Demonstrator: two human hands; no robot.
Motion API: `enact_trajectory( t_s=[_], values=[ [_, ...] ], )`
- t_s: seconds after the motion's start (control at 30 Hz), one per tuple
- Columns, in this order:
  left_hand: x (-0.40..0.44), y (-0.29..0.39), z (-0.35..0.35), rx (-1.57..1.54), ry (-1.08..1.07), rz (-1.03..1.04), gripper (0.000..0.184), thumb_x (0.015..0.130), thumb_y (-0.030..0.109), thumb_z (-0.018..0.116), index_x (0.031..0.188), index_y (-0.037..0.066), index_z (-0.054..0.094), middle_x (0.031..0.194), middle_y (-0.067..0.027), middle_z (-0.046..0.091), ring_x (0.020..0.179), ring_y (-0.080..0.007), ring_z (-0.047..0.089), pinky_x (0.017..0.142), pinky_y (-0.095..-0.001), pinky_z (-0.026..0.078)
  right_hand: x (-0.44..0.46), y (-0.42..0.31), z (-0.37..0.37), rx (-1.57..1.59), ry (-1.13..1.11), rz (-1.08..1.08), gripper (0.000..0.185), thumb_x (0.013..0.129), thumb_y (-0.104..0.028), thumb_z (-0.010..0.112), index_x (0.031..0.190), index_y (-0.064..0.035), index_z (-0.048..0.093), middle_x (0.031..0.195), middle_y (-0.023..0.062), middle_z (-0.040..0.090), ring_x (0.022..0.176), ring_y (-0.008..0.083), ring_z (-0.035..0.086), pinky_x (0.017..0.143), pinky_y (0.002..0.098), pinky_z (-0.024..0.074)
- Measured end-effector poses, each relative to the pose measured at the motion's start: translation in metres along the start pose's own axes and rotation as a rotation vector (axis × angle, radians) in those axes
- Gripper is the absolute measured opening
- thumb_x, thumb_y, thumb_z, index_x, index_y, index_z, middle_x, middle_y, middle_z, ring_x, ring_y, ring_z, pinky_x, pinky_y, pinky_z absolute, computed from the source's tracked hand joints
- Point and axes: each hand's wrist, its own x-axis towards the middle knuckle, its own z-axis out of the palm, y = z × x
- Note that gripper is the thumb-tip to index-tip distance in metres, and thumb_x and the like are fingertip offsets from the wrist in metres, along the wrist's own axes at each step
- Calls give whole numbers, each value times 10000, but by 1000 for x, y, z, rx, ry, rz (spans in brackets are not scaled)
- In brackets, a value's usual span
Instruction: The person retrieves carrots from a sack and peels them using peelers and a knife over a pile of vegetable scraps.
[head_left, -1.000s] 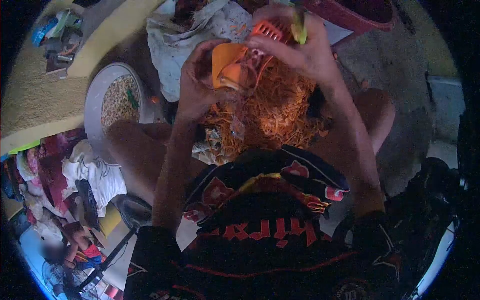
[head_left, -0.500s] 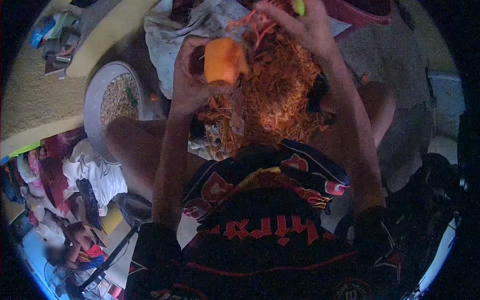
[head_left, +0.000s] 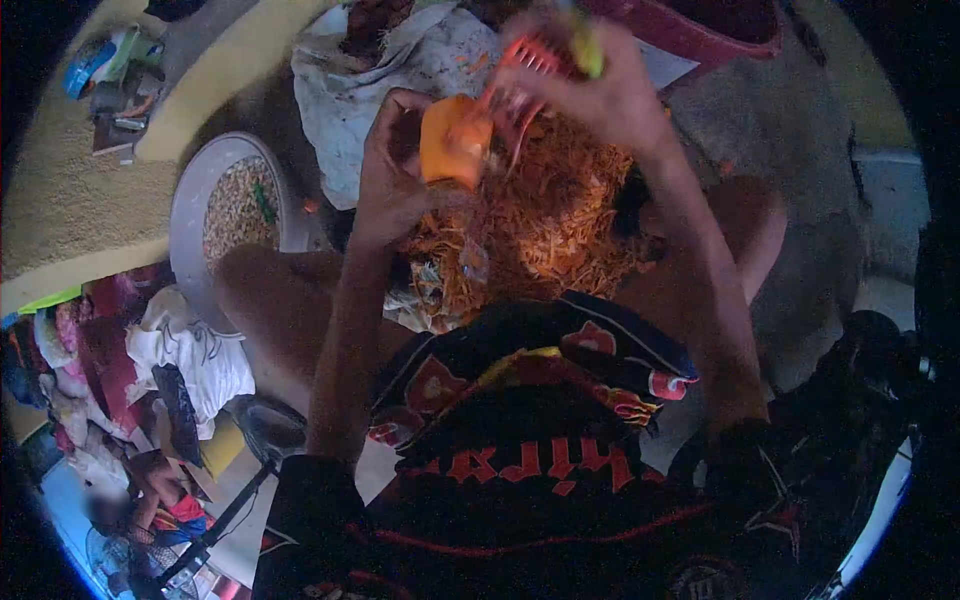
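The orange chunk was above the heap of shreds, your left hand, fingers wrapped partway round it, probably bracing it. Your right hand, fingers closed, gripped the red grater alongside (contact too blurred to judge). Red lettering on your shirt was upside down, only partly legible.

Toward twelve o'clock, the slotted red tool looks like smooth plastic with a slight gloss. Just below it, the orange vegetable piece has smooth, matt flesh, while the shreds nearer the middle look rough and fibrous. At eleven o'clock lies a matt, creased cloth-like sack. The pale basin at ten o'clock seems smooth plastic, and the wall beyond it is coarse and grainy. Soft, wrinkled white cloth hangs at nine; the dark shirt at six is matt fabric.
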Motion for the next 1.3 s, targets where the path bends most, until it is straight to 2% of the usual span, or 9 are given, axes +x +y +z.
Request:
enact_trajectory(
  t_s=[0.2,0.27,0.37,0.43,0.63,0.7,0.83,1.0,1.3],
  values=[
    [-3,8,-6,68,-91,-3,824,557,251,973,1187,64,476,1157,-45,582,1082,-147,577,961,-322,466,12,31,-12,-189,66,-110,240,872,-179,786,994,-25,649,918,24,672,820,113,602,686,287,500],
    [0,11,1,27,-76,-13,827,560,239,970,1203,65,479,1156,-46,581,1089,-151,579,967,-326,468,4,-6,-2,-68,171,170,253,860,-180,799,983,-13,655,917,39,681,822,113,607,690,287,502],
    [2,6,-3,34,-90,30,817,581,208,956,1232,67,483,1160,-49,579,1098,-161,582,971,-337,475,-6,4,14,-183,-48,-298,266,869,-193,791,996,-2,657,842,36,678,763,109,611,669,292,506],
    [-4,3,-2,79,-130,62,804,598,189,945,1245,67,484,1166,-51,579,1100,-167,584,969,-343,480,-5,3,9,-183,-69,-127,271,872,-200,789,999,-1,655,836,32,674,760,107,609,664,292,503],
    [8,0,-13,-94,146,23,523,837,150,776,1265,38,497,1224,-59,576,1121,-202,585,989,-365,473,2,7,3,3,58,7,288,892,-237,767,1015,-9,642,806,46,637,749,118,580,644,313,474],
    [5,-6,5,-327,259,24,414,942,242,674,1272,42,524,1299,-88,572,1134,-221,585,976,-369,472,-4,19,8,-434,-5,40,285,894,-230,762,1003,-3,628,809,63,622,734,144,565,661,332,480],
    [-10,-65,-34,-64,595,-266,436,981,371,609,1283,66,536,1361,-106,551,1204,-237,555,990,-393,459,-1,27,8,-367,207,7,271,907,-203,744,990,12,601,807,76,604,731,164,560,661,334,479],
    [-54,-202,-64,976,-360,-605,502,970,440,593,1319,85,526,1362,-135,550,1303,-263,489,1005,-442,457,-1,9,-15,-60,239,201,164,955,-138,682,1010,-4,604,856,38,630,758,98,593,646,284,494],
    [-198,-371,-139,1265,-208,-571,631,856,507,684,1315,100,539,1332,-176,561,1288,-323,500,1004,-496,445,-10,8,-31,-203,241,46,172,970,-159,663,1025,-2,619,842,32,633,760,104,603,685,290,511]
  ],
)
